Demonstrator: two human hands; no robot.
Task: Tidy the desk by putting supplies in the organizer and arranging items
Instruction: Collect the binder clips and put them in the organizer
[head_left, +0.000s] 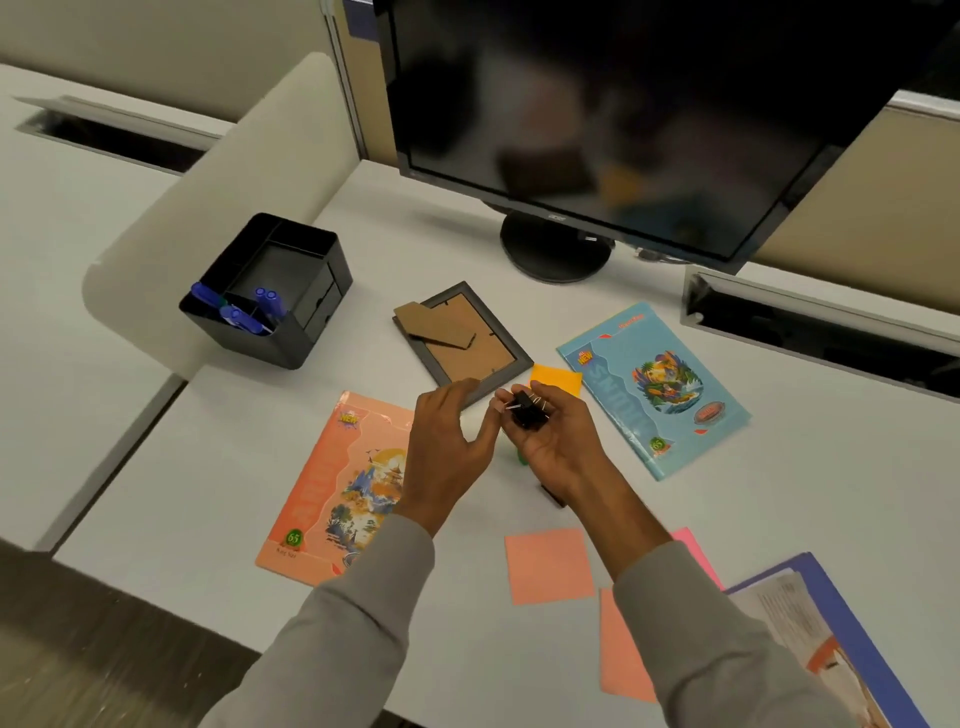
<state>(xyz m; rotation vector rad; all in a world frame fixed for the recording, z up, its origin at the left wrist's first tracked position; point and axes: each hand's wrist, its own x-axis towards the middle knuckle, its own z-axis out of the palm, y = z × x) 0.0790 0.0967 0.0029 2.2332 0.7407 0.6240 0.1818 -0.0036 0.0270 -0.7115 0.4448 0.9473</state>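
My right hand (553, 441) holds black binder clips (529, 411) above the middle of the desk, fingers curled round them. My left hand (447, 441) hovers just left of the clips, fingers loosely bent, holding nothing. The black organizer (306, 322) stands at the back left with several blue pens (236, 306) in its front compartments. A picture frame (462, 340) lies face down behind my hands. An orange notebook (337, 483) lies to the left, partly under my left arm. A blue notebook (654, 387) lies to the right.
An orange sticky pad (558, 379) lies behind my right hand. Pink sticky notes (548, 566) lie near the front edge. A blue folder with papers (831, 639) is at the front right. A monitor (623, 114) on its stand fills the back. A small black object (553, 496) peeks from under my right wrist.
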